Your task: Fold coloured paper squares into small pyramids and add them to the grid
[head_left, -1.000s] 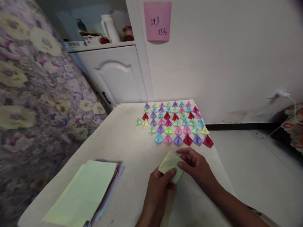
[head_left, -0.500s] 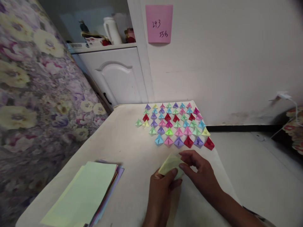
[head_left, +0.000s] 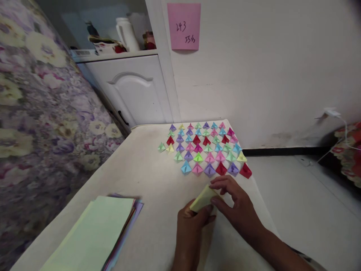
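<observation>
A small pale yellow piece of folded paper [head_left: 203, 198] is held between my two hands above the table. My left hand [head_left: 193, 222] grips its lower left part, the thumb lying across the front. At its right edge, the thumb and fingers of my right hand [head_left: 235, 203] pinch the paper. Just beyond my hands stand rows of small folded paper pieces [head_left: 209, 169] in red, purple, pink, blue, green and yellow. To the left lies a stack of coloured paper sheets [head_left: 93, 229], with a pale green one on top.
The cream table [head_left: 135, 165] has its far edge by the wall [head_left: 254, 75]. A floral curtain [head_left: 50, 131] hangs along the left. Behind are a white cabinet [head_left: 129, 90] and a pink note [head_left: 184, 26].
The yellow paper looks narrower now, its upper right part folded over between my hands. My right hand has moved slightly left. The whole view has shifted a little.
</observation>
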Available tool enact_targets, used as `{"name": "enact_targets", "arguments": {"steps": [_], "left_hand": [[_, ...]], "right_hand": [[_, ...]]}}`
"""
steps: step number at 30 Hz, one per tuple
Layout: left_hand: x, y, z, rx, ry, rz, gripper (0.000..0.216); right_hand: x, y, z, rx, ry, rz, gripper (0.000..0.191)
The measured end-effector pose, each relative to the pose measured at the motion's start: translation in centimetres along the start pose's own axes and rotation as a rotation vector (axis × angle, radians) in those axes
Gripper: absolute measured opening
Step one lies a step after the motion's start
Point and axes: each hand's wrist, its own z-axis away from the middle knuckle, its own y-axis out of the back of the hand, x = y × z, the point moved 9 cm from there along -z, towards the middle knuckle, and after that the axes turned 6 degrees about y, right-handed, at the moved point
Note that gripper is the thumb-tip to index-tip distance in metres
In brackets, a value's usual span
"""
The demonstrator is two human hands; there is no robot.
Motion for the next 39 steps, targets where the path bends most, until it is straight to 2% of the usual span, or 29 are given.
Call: {"name": "enact_targets", "arguments": {"steps": [5, 11, 31, 39], "left_hand": [[0.1, 0.0, 0.1, 0.009, 0.015, -0.018, 0.025], [-0.1, 0.4, 0.1, 0.039, 0.041, 0.033, 0.033], [-0.9, 0.3, 0.1, -0.007, 0.071, 0.209, 0.035], [-0.4, 0.0, 0.4, -0.017, 0.072, 0.239, 0.036]], "right_hand": [[0.4, -0.2, -0.1, -0.012, -0.05, -0.056, 0.024], [0.5, -0.2, 0.1, -0.012, -0.067, -0.014, 0.015], [0.9, -1.4, 0.2, -0.079, -0.076, -0.031, 0.01], [0.2, -1.5, 0.2, -0.112, -0.054, -0.037, 0.014]]}}
